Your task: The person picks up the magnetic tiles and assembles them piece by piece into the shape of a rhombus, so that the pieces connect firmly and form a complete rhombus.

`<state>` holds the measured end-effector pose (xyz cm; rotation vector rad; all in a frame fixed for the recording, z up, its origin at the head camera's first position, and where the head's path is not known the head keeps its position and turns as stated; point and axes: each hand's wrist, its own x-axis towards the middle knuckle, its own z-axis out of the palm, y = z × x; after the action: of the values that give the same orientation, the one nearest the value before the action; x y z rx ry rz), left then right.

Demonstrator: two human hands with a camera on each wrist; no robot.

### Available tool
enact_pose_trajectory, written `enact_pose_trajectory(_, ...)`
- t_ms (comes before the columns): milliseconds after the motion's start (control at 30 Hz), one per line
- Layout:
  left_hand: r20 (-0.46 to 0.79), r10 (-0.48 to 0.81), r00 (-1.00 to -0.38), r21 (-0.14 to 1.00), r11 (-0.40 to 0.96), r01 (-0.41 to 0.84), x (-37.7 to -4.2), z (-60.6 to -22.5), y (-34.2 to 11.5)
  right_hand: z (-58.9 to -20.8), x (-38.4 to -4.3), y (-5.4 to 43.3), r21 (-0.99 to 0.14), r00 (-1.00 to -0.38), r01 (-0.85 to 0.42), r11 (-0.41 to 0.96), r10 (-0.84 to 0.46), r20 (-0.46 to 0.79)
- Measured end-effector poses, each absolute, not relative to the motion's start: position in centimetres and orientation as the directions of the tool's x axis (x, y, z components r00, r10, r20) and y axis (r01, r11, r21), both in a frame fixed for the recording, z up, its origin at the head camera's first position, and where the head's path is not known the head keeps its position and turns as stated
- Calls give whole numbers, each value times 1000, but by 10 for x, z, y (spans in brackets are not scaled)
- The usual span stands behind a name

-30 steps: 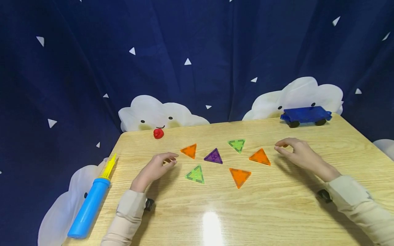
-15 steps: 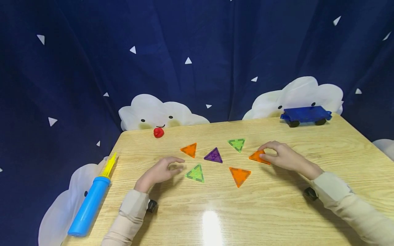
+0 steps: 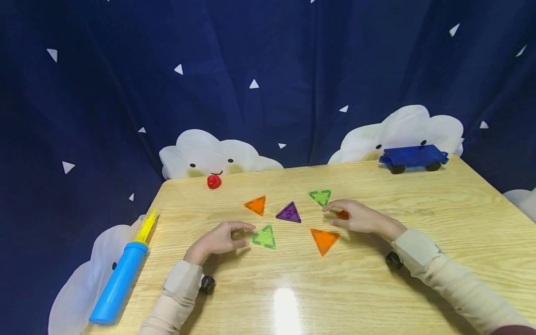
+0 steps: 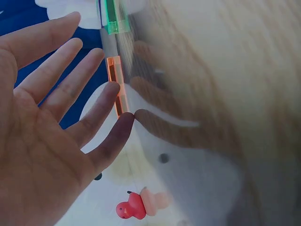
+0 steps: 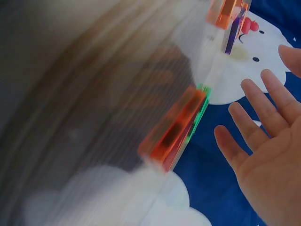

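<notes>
Several flat translucent triangular magnetic tiles lie spread on the wooden table. My left hand, fingers loosely extended, is low over the table beside the left green tile. My right hand hovers above the right orange tile, hiding most of it. In the right wrist view, that orange tile lies apart from my outstretched fingers. Between the hands are a purple tile and the front orange tile. Behind them lie a back green tile and a left orange tile.
A blue hand pump with a yellow nozzle lies along the table's left side. A small red duck-like toy sits at the back left edge. A blue wheeled toy base stands at the back right, before a dark blue curtain.
My right hand has moved left from beside the right orange tile to over it. My left hand has shifted slightly right and nearer, towards the left green tile. The tiles keep their places.
</notes>
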<state>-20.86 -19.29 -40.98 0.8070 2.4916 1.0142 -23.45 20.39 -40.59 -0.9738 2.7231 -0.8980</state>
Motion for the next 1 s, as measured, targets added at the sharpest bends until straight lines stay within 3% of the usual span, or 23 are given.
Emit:
enact_pose_trajectory(533, -133, 678, -723, 699, 581, 417, -209, -411, -190, -408, -238, 159, -608, -732, -541, 580, -681, 2)
enact_pose_trajectory(1000, -179, 639, -748, 603, 672, 430, -205, -409, -190, -410, -237, 146, -632, -716, -480, 608, -688, -118)
